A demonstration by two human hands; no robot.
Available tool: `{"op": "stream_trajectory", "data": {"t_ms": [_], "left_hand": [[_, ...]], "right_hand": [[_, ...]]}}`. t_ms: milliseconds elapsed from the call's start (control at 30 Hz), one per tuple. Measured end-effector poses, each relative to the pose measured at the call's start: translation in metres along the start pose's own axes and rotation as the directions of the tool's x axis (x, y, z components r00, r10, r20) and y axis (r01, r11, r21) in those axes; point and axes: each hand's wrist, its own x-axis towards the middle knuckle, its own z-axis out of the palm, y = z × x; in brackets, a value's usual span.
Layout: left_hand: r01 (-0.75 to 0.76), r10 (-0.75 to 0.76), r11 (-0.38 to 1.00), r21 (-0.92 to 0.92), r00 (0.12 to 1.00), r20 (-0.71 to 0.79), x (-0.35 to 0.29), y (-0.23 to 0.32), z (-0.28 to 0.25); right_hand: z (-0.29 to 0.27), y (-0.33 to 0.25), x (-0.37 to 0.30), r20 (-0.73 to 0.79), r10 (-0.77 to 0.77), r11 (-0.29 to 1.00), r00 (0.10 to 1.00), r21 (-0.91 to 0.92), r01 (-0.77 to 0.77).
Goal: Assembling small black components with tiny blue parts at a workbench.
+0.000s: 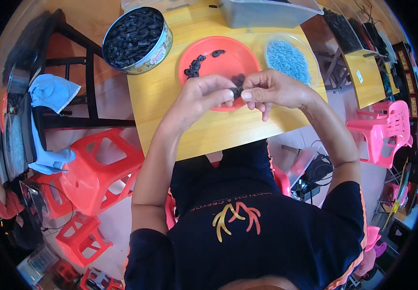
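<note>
My left hand [203, 93] and my right hand [270, 89] meet over the near rim of a red plate [228, 57]. Together their fingertips pinch a small black part [237, 91]. How the part is shaped is hidden by my fingers. A few more small black pieces [193, 66] lie on the plate's far left side. The plate rests on a yellow wooden table [170, 92].
A round tin [138, 39] full of black parts stands at the table's back left. A clear dish of small blue-grey bits [288, 57] sits right of the plate, a grey plastic bin [262, 13] behind. Red stools [98, 166] stand left, a pink chair [385, 130] right.
</note>
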Motion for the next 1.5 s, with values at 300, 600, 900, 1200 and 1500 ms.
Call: {"op": "stream_trajectory", "data": {"t_ms": [300,600,900,1200,1500], "left_hand": [[-0.115,0.121,0.989,-0.095,0.991,0.054,0.006,-0.011,-0.002],[-0.158,0.161,0.984,-0.081,0.986,0.032,0.005,-0.006,-0.001],[-0.297,0.297,0.955,0.007,0.951,-0.08,0.0,-0.005,0.013],[-0.469,0.606,0.628,0.621,0.795,-0.012,-0.012,0.008,0.027],[-0.533,0.679,0.528,0.661,0.733,0.049,-0.015,0.006,0.033]], "right_hand": [[0.015,0.033,0.02,0.009,-0.131,0.864,0.991,0.491,0.109],[0.021,0.038,0.025,0.039,-0.2,0.697,0.979,0.708,0.114],[0.03,0.044,0.027,-0.001,-0.225,0.627,0.974,0.765,0.146],[0.038,0.042,0.023,-0.012,-0.269,0.545,0.963,0.822,0.163],[0.047,0.045,0.02,-0.048,-0.393,0.548,0.918,0.79,0.275]]}}
